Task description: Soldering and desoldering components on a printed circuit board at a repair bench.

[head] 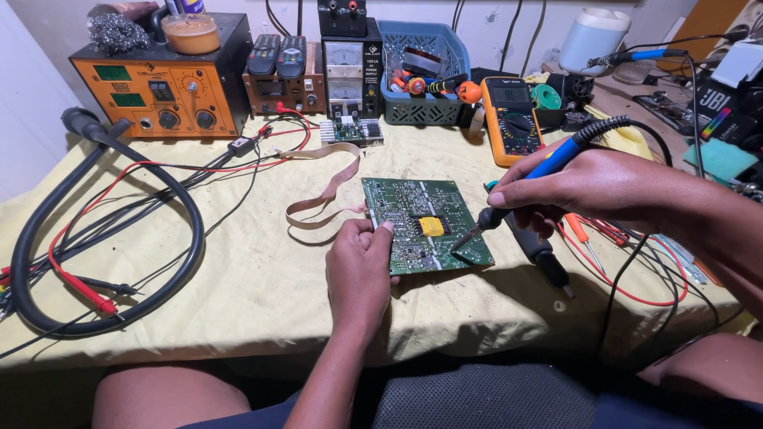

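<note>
A green circuit board (pixel 413 210) with a yellow part in its middle lies flat on the yellow cloth. My left hand (pixel 359 266) presses on its near left edge, thumb on the board. My right hand (pixel 576 184) grips a blue-handled soldering iron (pixel 548 163) like a pen. The iron's tip touches the board near its right front corner. A striped ribbon cable (pixel 326 191) curls away from the board's left side.
An orange soldering station (pixel 163 87) stands at the back left, with a thick black hose (pixel 111 262) looping over the cloth. A yellow multimeter (pixel 513 119), a blue basket (pixel 421 71), a power supply (pixel 346 67) and red and black leads (pixel 79 286) surround the board.
</note>
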